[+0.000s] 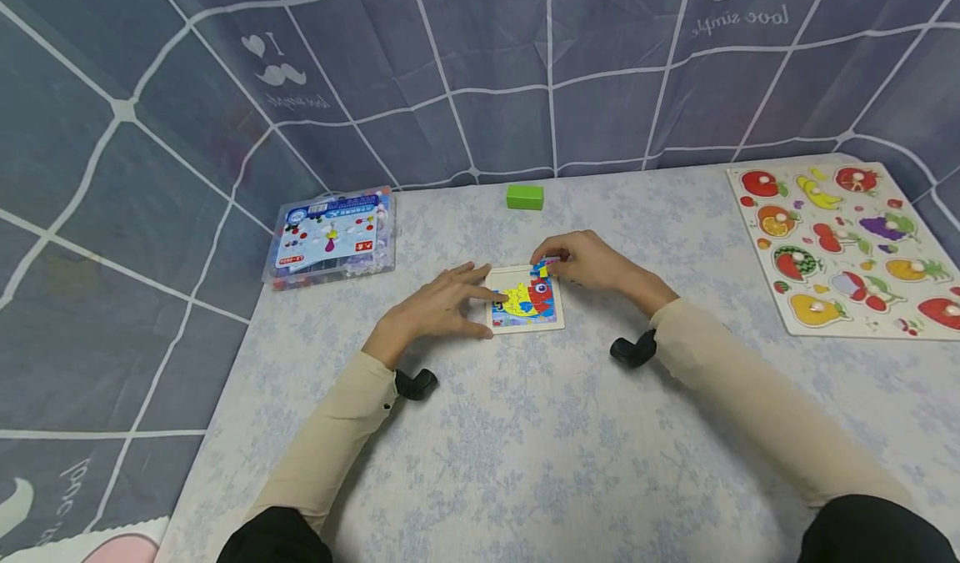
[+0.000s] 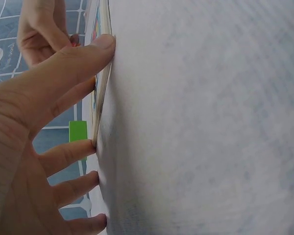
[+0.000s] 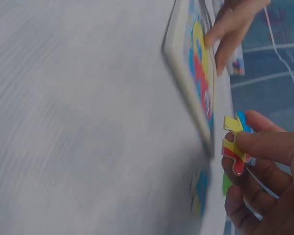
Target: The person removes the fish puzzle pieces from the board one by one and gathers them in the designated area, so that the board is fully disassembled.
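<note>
A small jigsaw puzzle in a pale wooden frame (image 1: 525, 329) lies on the table, its picture yellow, red and blue. My left hand (image 1: 442, 304) has its fingers spread and fairly straight; the index finger touches the picture, and the thumb rests against the frame's edge. At the frame's upper right corner, my right hand (image 1: 592, 264) pinches a puzzle piece (image 3: 234, 142) of yellow, red and blue between thumb and fingers. The right wrist view also shows a blurred blue and yellow piece (image 3: 201, 193) on the table beside the frame.
A green block (image 1: 525, 197) stands behind the puzzle. At the back left lies a clear plastic case (image 1: 330, 238) with a printed label. A fruit picture board (image 1: 847, 246) occupies the right side. Grey-blue checked cloth (image 1: 495, 62) hangs along the table's back edge.
</note>
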Motion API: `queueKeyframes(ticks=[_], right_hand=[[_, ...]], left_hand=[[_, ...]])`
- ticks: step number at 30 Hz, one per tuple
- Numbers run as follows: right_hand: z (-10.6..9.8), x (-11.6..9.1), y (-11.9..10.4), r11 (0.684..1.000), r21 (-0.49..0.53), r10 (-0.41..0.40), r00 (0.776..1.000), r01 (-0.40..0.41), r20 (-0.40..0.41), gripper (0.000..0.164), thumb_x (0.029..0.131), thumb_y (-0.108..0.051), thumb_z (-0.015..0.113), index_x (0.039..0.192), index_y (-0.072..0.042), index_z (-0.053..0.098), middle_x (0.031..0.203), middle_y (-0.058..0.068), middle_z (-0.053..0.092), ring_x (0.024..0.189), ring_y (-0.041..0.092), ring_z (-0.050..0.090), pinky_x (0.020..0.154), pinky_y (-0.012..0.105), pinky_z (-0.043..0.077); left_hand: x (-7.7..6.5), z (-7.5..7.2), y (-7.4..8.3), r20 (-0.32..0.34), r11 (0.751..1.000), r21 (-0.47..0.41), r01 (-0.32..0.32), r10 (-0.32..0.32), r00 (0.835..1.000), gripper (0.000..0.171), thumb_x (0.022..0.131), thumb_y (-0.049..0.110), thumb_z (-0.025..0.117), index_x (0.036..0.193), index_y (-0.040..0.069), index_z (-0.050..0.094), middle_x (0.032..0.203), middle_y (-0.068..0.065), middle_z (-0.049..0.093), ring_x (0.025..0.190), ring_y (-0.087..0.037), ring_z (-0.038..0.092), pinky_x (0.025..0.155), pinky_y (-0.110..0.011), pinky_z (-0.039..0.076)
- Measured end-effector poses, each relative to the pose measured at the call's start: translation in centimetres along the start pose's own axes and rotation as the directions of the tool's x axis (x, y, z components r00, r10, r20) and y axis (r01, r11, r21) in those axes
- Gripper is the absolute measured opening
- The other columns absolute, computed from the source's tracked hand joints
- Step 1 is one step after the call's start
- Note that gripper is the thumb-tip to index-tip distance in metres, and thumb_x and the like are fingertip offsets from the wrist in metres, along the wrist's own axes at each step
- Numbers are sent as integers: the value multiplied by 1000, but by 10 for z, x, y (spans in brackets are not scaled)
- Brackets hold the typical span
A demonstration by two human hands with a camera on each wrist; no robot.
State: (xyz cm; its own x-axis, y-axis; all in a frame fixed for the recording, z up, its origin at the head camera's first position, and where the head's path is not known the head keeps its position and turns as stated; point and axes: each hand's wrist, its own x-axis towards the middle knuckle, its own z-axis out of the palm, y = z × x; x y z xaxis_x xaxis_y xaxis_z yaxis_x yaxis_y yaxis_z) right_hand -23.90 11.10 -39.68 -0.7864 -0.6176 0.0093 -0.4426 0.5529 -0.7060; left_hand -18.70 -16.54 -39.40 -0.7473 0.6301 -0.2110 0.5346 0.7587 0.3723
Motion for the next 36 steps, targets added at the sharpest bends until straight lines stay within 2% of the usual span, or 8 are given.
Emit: queueKeyframes(ticks=[5,12,16,24,31,36], right_hand=[[-13,-17,16,999,-12,48,998,-48,-33,23,96,-3,58,113,-12,72,112,6,69,84,22,51,73,35,42],[-31,-43,35,993,-27,115,991,-117,-71,26,94,1,59,115,-9,69,94,7,69,80,21,56,72,35,41],[-35,-51,41,986,-33,163,984,-165,-72,24,93,1,61,114,-7,68,90,6,69,79,20,59,73,34,41],[-36,-50,40,983,-52,170,983,-174,-64,22,93,-2,63,113,-5,71,97,8,71,85,22,58,75,36,42],[-33,-47,38,972,-81,213,971,-222,-110,22,90,-2,65,111,-3,73,108,13,66,93,26,56,79,41,43],[-32,-47,39,964,-53,251,960,-259,-121,22,90,-2,66,110,-3,74,108,13,64,95,27,59,80,41,45]], left_hand=[[0,0,-1,-7,1000,3,-1,1,1000,61,81,47,78,136,25,62,160,-13,27,149,-34,13,117,-59,12],[-1,1,-1,-17,1000,6,-7,8,1000,62,81,47,79,136,24,62,159,-13,27,149,-34,13,117,-58,13],[-2,0,-2,-17,1000,1,-1,1,1000,61,81,46,79,136,24,62,159,-13,27,149,-34,13,117,-59,13],[-1,2,-2,-18,1000,-10,-5,5,1000,61,81,47,78,136,24,62,159,-13,27,149,-34,13,117,-57,12],[-1,3,-1,-12,1000,-11,-3,3,1000,60,82,47,78,136,26,62,160,-12,27,149,-34,13,118,-56,11],[0,2,-2,-5,1000,-6,0,0,1000,61,82,47,77,137,26,61,160,-12,26,149,-34,13,117,-58,11]])
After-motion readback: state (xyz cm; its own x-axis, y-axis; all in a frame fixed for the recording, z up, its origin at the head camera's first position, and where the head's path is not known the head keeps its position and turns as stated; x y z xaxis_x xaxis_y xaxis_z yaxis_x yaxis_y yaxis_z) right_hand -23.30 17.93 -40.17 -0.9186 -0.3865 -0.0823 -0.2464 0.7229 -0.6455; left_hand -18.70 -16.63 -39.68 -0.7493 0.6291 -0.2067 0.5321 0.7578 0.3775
